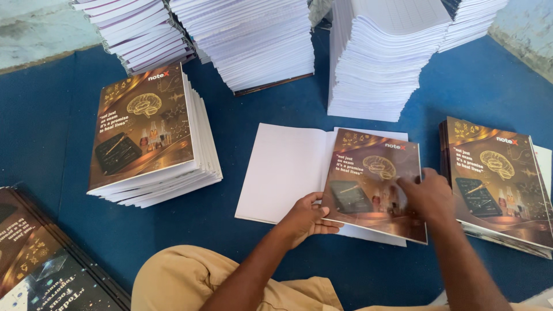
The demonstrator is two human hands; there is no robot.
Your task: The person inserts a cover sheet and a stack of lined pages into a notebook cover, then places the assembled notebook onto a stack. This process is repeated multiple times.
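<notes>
A: From the head camera, what do the hands have?

B: The left hand (307, 217) pinches the lower left edge of a brown glossy cover (374, 181), thumb on top and fingers curled under it. The right hand (427, 196) lies flat on that cover's right part, fingers spread and pressing down; it is blurred, so the fingertips are hard to make out.

A: And where does that cover sit?

B: On the right half of an open white page block (285, 170), which lies on the blue mat (259, 109) in front of the person's tan-trousered knees (184, 282). The block's left page is bare and blank.

A: What is around it?

B: Just to the right, a stack of matching covers (498, 184), near the right hand but apart from it. To the left, well apart, a pile of bound notebooks (150, 141) with the same brown cover on top. Behind, tall stacks of white ruled sheets (383, 63) and more at the top left (247, 40). At the lower left corner, dark covers (40, 265) lie fanned at the frame's edge.
</notes>
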